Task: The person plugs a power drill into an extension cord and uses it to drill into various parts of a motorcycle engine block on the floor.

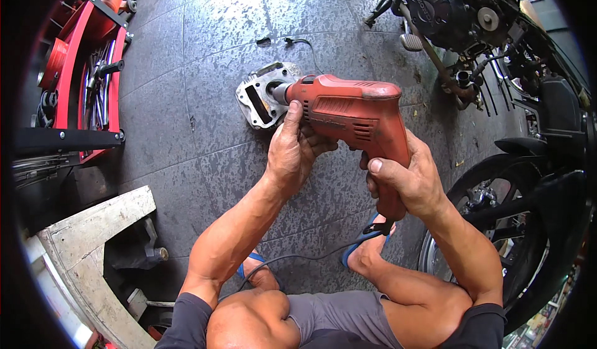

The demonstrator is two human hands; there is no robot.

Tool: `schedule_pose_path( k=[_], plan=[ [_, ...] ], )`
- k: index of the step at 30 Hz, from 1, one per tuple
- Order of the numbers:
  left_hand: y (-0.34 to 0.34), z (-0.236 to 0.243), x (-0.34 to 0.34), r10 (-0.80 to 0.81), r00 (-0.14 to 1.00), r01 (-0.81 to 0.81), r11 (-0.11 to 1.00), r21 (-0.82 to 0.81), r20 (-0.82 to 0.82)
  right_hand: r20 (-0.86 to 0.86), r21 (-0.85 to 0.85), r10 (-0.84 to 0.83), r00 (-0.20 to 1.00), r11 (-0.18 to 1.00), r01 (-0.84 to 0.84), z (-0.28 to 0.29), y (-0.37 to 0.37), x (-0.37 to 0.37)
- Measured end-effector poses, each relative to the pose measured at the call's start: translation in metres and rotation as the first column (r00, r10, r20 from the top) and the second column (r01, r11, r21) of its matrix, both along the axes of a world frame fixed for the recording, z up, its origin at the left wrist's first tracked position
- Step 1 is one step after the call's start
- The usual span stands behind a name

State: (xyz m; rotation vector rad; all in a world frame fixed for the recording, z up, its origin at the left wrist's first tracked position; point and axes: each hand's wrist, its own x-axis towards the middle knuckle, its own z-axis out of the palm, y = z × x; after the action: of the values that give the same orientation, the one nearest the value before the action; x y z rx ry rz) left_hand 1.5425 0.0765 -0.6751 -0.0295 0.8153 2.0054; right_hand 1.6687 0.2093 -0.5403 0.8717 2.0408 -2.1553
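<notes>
A red corded power drill (348,106) lies level between my two hands, its chuck pointing left. My right hand (407,178) is wrapped round the drill's handle, with the index finger by the trigger. Under the front of the body, my left hand (295,140) supports the drill, thumb up along its side near the chuck. The chuck end meets a round opening in a silver metal engine cylinder head (261,103) on the floor. Whatever bit sits in the chuck is mostly hidden in that opening. From the handle's base runs a black cord (311,255).
A red tool trolley (71,69) holding wrenches stands at the left. Below it is a worn whitish wooden piece (99,215). A partly dismantled motorcycle (441,13) with a black wheel (491,193) fills the right side. A short cable (301,41) lies on the grey tiled floor (155,100).
</notes>
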Motion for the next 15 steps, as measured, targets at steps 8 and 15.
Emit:
schedule_pose_path(
  k=[8, 15],
  plan=[
    [-0.001, 0.005, 0.004, 0.03, 0.999, -0.03, 1.0, -0.006, 0.03, 0.022, 0.049, -0.01, 1.0, 0.999, 0.009, 0.009, -0.01, 0.0],
    [-0.001, 0.012, 0.007, 0.002, 1.0, -0.004, 0.996, 0.089, 0.029, 0.013, 0.096, -0.038, 0.999, 0.995, 0.037, 0.027, -0.023, 0.002]
  ],
)
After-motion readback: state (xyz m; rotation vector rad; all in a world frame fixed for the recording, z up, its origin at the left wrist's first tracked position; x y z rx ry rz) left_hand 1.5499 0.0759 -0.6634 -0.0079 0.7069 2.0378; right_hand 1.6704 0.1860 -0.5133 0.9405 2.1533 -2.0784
